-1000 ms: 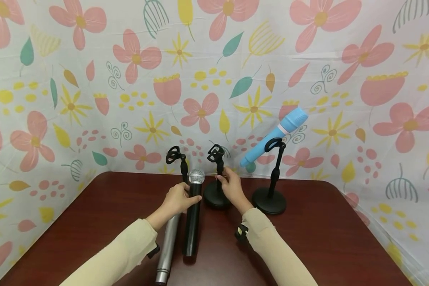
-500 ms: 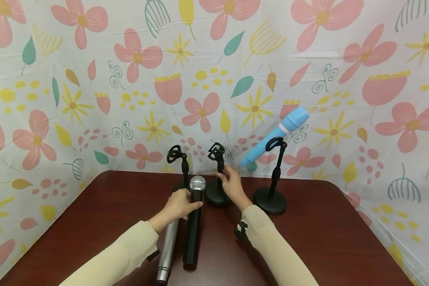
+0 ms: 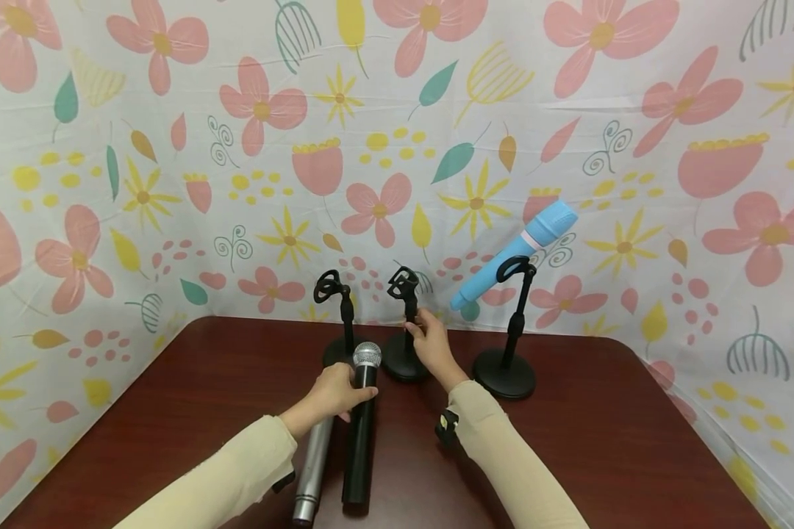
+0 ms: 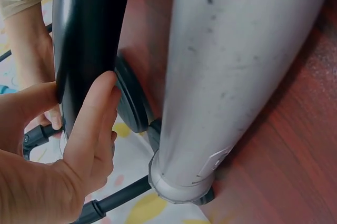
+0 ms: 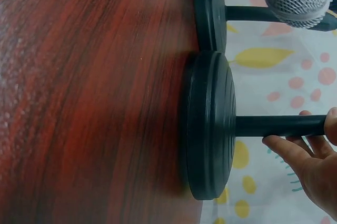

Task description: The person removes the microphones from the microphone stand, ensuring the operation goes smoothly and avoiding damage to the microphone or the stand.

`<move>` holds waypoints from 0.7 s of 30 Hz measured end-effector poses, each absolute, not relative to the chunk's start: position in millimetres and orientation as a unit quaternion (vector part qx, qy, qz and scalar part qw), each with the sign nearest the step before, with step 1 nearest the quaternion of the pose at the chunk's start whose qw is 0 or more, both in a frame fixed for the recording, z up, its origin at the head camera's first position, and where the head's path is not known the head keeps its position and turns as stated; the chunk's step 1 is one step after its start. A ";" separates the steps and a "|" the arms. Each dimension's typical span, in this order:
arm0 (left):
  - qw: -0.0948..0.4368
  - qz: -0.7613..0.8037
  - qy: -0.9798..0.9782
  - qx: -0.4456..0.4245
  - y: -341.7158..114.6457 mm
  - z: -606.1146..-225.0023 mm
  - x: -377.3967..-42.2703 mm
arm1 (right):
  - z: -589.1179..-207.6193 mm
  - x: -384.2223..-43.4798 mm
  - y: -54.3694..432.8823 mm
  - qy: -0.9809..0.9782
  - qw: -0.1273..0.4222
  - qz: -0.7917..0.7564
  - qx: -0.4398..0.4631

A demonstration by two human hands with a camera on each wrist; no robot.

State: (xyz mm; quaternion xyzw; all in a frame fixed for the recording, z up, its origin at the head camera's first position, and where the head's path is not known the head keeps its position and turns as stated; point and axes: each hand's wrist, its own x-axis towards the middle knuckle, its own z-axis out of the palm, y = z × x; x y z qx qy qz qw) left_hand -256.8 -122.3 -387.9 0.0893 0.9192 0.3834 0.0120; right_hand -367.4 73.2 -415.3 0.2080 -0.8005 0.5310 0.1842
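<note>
My left hand (image 3: 334, 394) grips a black microphone (image 3: 359, 459) with a silver mesh head, thumb on one side and fingers on the other. In the right wrist view, that mesh head (image 5: 297, 3) is up off the table. A silver-grey microphone (image 3: 315, 470) lies just left of it, its head hidden behind my left hand in the head view. My right hand (image 3: 433, 351) pinches the post of the middle black microphone stand (image 3: 403, 365), below its clip. The stand's round base (image 5: 210, 129) sits flat on the table.
Another black stand (image 3: 345, 316) with an unfilled clip stands at the left. The right stand (image 3: 505, 373) has a blue microphone (image 3: 503, 264) slanting at its clip. A dark red table (image 3: 602, 419) reaches back to a flowered cloth (image 3: 370, 103).
My left hand has drawn the black microphone down and nearer to me, away from the stands. The right hand stays on the middle stand's post. The head view has shifted slightly.
</note>
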 end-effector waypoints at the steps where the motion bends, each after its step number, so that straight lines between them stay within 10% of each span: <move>1: 0.010 0.381 0.920 0.093 -122.2 -388.9 -256.5 | -415.5 -367.6 73.4 -0.801 0.184 0.531 0.207; 21: 0.076 0.385 0.913 0.115 -120.2 -402.7 -246.5 | -415.5 -368.0 69.2 -0.805 0.184 0.530 0.194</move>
